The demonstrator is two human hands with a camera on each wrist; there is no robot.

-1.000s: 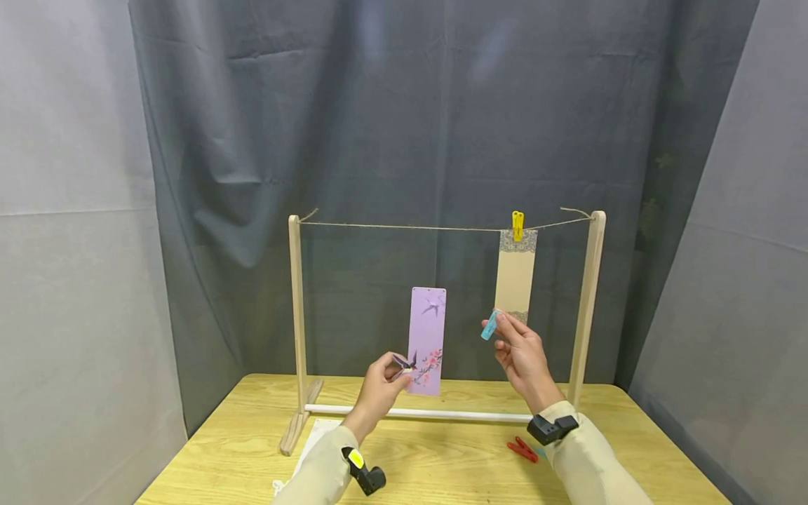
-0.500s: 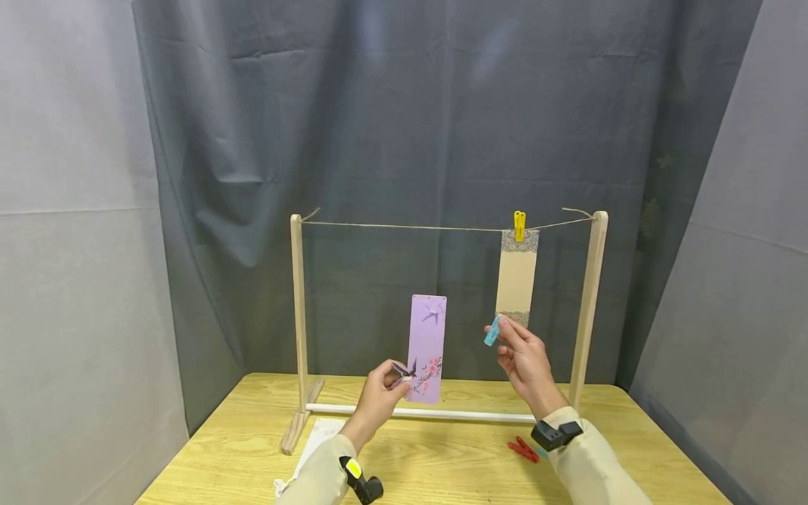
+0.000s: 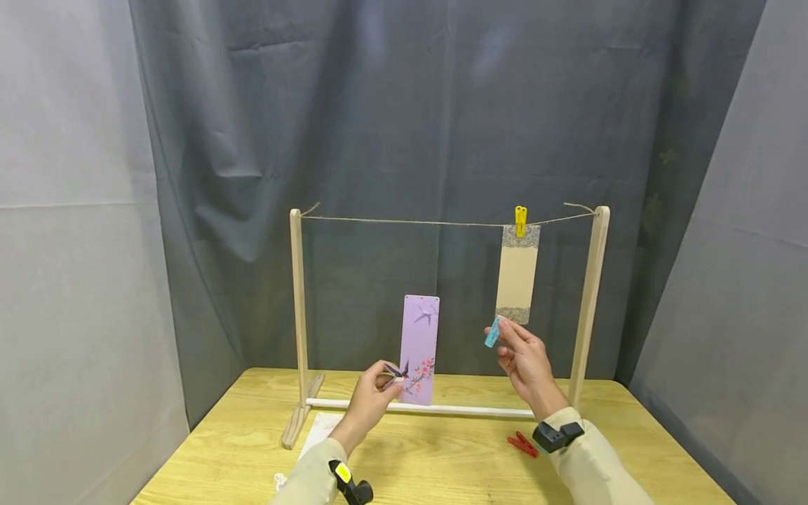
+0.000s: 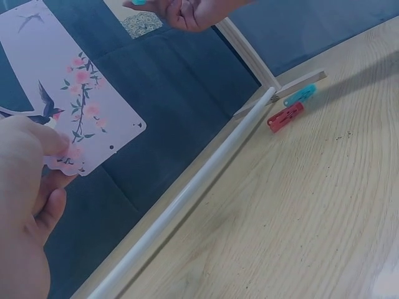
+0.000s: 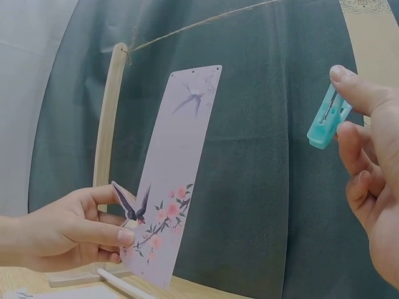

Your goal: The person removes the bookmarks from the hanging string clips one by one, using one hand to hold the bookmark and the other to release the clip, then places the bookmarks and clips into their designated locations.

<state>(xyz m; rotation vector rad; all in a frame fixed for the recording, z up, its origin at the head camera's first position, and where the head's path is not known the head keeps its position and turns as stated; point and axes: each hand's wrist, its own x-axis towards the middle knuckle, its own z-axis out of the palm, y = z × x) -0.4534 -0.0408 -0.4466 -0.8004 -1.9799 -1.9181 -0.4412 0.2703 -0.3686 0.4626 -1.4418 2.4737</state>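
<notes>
My left hand [image 3: 372,400] pinches a purple bookmark [image 3: 419,337] by its lower left edge, holding it upright in front of the rack. Swallows and pink blossoms are printed on the bookmark, and small holes show along its top in the right wrist view. Between thumb and fingers, my right hand [image 3: 527,365] grips a light blue clothespin [image 5: 327,121] by one end. Behind that hand hangs a beige bookmark [image 3: 517,273] with lace-patterned ends, held on the string [image 3: 404,221] by a yellow clothespin [image 3: 520,221].
The string runs between two wooden posts [image 3: 298,301], joined low down by a white bar [image 3: 454,409]. On the table [image 3: 442,463] lie a red clothespin [image 3: 522,445] and another blue clothespin [image 4: 300,94]. A white bookmark [image 3: 318,429] lies partly under the left forearm.
The left hand has lowered the purple bookmark a little and shifted it left. My right hand has come down slightly with the blue clothespin still in its grip.
</notes>
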